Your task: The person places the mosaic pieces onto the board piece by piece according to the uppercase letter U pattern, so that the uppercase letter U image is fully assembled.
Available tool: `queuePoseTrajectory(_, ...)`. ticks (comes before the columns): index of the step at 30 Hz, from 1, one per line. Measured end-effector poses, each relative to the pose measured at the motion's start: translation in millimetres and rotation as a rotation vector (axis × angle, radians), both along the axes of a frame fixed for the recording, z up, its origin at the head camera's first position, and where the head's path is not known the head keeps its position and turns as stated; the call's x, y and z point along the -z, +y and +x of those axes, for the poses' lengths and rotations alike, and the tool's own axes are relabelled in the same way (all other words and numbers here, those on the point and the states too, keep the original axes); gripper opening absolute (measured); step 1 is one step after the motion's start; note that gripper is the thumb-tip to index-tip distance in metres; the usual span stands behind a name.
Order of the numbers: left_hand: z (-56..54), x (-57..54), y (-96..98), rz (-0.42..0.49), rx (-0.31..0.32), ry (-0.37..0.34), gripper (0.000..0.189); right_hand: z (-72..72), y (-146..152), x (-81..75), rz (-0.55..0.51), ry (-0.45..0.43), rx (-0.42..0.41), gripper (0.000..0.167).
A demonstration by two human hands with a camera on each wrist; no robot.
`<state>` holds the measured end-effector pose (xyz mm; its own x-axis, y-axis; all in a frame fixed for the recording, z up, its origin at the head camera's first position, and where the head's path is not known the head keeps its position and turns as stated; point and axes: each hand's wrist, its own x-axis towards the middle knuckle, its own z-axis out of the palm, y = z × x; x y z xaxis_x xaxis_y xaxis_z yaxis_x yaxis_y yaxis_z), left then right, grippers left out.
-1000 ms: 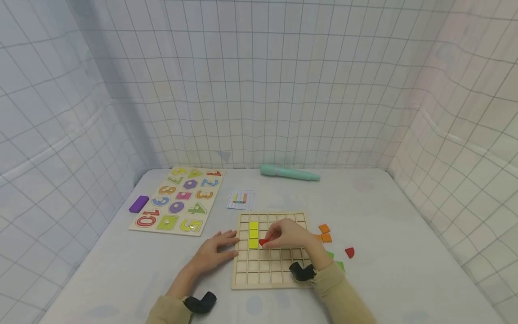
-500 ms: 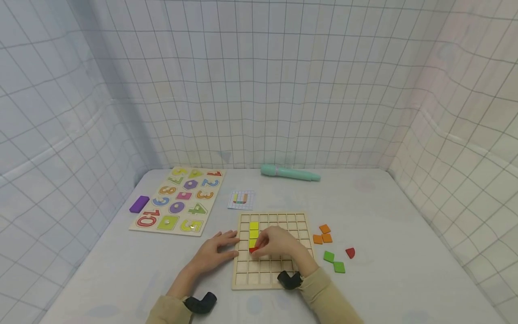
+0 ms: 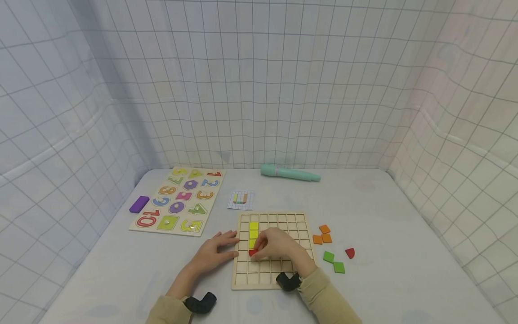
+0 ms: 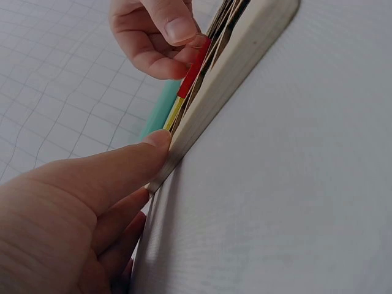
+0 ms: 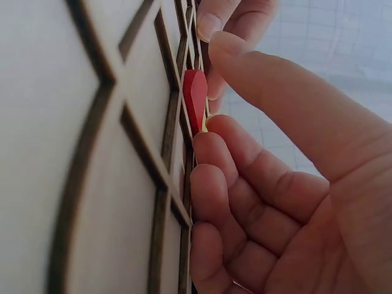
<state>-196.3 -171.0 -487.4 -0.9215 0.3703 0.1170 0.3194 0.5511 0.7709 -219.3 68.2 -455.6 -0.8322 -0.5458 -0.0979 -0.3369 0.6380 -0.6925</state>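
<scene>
Red tile's move: small, thick red tile [image 3: 252, 253] has shifted left and nearer the person since a second ago, to just below three square yellow tiles [image 3: 253, 234].
Right hand [image 3: 275, 243]: thumb and fingertips bent round the red tile, over the pale wooden grid board [image 3: 265, 279]; whether the tile is seated, I cannot tell.
Left hand [image 3: 213, 252]: apart from the right, fingers loosely extended to the board's left edge.
Left wrist view: the board's thick side, the left thumb on its rim.
Right wrist view: the right hand's palm side, dark grooves between cells.
Tabletop: white cloth [image 3: 384, 216] bearing a colourful number puzzle [image 3: 210, 203], purple block [image 3: 139, 204], printed card [image 3: 241, 200], turquoise pen-shaped object [image 3: 290, 173], and loose orange [image 3: 325, 229], green [image 3: 328, 257] and red tiles [image 3: 350, 253] rightward.
Walls: white grid-lined fabric [image 3: 259, 90], softly rippled.
</scene>
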Motion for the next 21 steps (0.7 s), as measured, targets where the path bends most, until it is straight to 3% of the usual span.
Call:
queuePoseTrajectory(11,-0.8,2.0,0.4,-0.002,0.019,0.031,0.041,-1.4,5.1,-1.3,-0.029,-0.025,-0.042,0.019)
queuePoseTrajectory(21,-0.9,2.1,0.3,-0.004,0.016,0.032,0.042,-1.0,4.5,-1.1,-0.032,-0.026,-0.033,0.016)
